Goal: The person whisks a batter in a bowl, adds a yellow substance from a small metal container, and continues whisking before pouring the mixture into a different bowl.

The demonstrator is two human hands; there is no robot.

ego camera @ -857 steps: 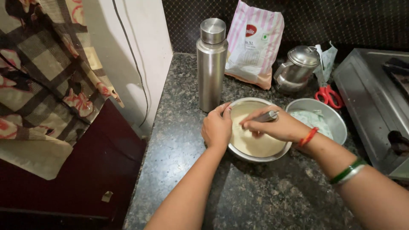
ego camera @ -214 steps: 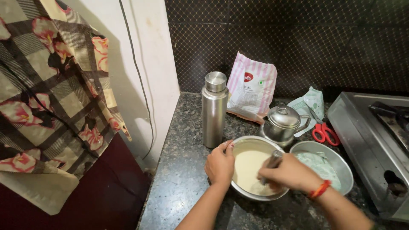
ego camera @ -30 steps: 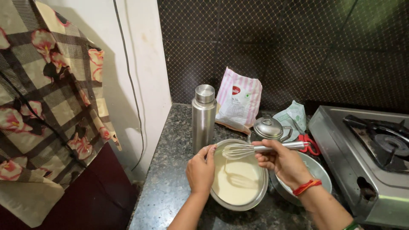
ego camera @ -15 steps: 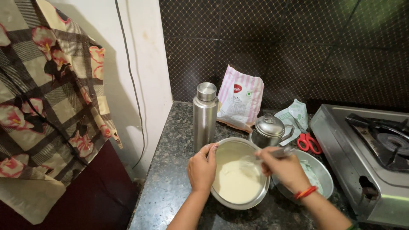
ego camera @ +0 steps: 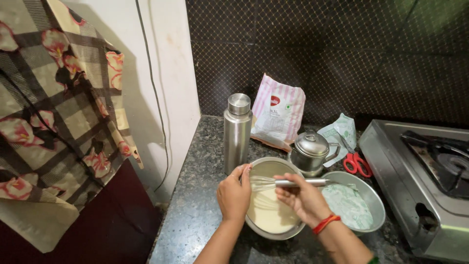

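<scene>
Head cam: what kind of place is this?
Most likely a home kitchen: a speckled stone counter with a gas stove at one end, and a steel bowl of pale batter being whisked beside a steel flask.

backsplash: dark diamond tile | wall: white | counter: speckled granite | light: dim, perhaps overhead

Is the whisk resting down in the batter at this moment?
No, the right hand holds the whisk level above the batter, while the left hand grips the rim of the steel bowl.
</scene>
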